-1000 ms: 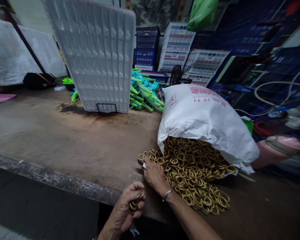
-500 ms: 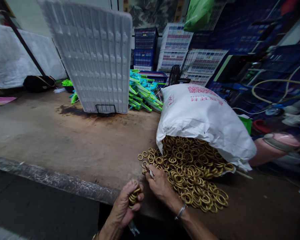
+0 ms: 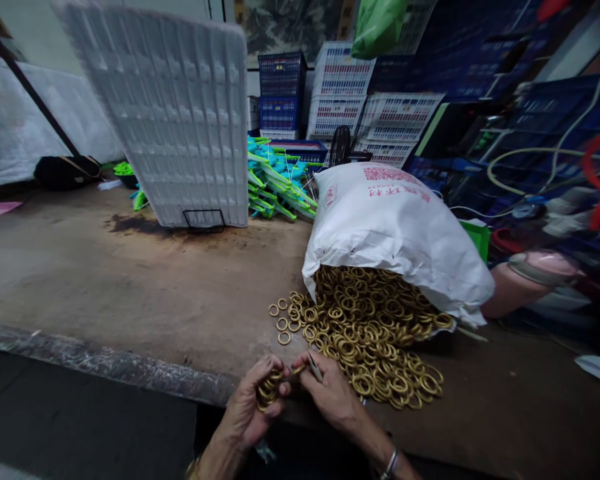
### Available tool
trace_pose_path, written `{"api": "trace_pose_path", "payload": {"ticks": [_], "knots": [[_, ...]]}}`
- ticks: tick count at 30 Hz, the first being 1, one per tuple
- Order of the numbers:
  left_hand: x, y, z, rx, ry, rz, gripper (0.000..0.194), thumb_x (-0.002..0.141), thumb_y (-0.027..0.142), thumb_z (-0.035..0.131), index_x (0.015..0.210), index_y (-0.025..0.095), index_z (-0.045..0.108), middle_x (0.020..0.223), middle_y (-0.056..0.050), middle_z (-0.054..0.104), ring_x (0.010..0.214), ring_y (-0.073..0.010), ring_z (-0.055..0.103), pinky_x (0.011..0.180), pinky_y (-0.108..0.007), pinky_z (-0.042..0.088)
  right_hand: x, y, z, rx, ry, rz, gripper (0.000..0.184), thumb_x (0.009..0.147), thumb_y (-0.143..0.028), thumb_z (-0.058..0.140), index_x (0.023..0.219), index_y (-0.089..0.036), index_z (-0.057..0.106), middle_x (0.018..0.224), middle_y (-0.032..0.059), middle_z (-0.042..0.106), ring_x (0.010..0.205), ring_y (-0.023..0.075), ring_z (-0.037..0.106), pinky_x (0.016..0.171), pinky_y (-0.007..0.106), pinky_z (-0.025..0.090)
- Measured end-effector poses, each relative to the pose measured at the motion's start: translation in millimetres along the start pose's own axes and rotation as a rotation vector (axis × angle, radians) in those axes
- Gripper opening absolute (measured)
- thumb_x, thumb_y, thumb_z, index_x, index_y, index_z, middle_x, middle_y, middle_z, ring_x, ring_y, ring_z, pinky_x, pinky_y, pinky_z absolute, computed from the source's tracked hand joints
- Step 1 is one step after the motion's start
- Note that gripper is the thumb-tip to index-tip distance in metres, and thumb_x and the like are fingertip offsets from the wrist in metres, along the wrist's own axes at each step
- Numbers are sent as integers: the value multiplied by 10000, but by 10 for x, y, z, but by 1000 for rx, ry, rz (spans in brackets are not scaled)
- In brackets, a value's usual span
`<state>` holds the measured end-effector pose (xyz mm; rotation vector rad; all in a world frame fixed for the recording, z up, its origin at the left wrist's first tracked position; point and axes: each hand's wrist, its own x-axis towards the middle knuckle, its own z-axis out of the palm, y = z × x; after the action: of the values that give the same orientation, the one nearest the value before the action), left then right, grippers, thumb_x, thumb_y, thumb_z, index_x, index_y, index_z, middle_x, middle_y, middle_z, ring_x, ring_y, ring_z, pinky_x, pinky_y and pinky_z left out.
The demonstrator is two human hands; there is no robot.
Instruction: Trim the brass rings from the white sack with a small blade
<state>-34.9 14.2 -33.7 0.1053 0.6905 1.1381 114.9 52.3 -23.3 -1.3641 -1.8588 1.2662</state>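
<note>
My left hand is curled round several brass-coloured rings at the table's front edge. Close beside it, my right hand pinches one ring between thumb and fingertips, almost touching the left fingers. A small slim tool with a dark tip also sticks out of the right hand; its kind is not clear. Just beyond the right hand lies a heap of the same rings, spilling from the mouth of a white woven sack that rests on its side.
A ribbed white plastic tray stands upright in a black wire holder on the table. Behind are green and blue plastic pieces, a small fan and stacked crates. A pink container stands right of the sack.
My right hand has drawn back from the left edge of the ring heap to my left hand, and a ring now shows in its fingertips. The whole view has shifted slightly.
</note>
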Motion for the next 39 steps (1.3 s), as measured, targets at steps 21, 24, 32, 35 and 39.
{"api": "trace_pose_path", "payload": {"ticks": [21,24,32,35,39], "knots": [[76,-321,93,628,127,224,332,675,470,637,660,160,518,412,75,429,331,-29,297,335,-146,186,-103,70,-26,234,-67,42,322,795,-425,443,710,-148,584,577,-37,512,571,107,463,545,204,351],[68,-303,121,625,119,128,346,667,487,632,673,172,490,456,76,433,329,-28,315,325,-142,155,-90,107,-4,218,-20,72,355,790,-450,420,623,-156,527,552,-38,471,545,102,431,522,207,339],[-7,-219,178,506,46,28,315,708,433,609,672,170,441,607,48,493,364,-9,348,345,-138,128,-51,101,45,200,9,87,343,797,-426,391,576,-181,485,525,-31,477,530,110,443,520,214,357],[-11,-222,157,451,14,26,290,727,417,595,692,169,448,623,49,481,377,-10,351,349,-140,127,-64,109,29,120,62,75,332,815,-398,357,640,-173,528,556,-17,512,545,122,473,543,222,365],[1,-236,142,435,33,78,291,726,416,600,700,177,436,605,56,463,380,-17,353,343,-144,149,-127,151,41,-213,68,-23,237,808,-242,343,720,-185,555,612,0,555,584,132,490,559,222,326]]}}
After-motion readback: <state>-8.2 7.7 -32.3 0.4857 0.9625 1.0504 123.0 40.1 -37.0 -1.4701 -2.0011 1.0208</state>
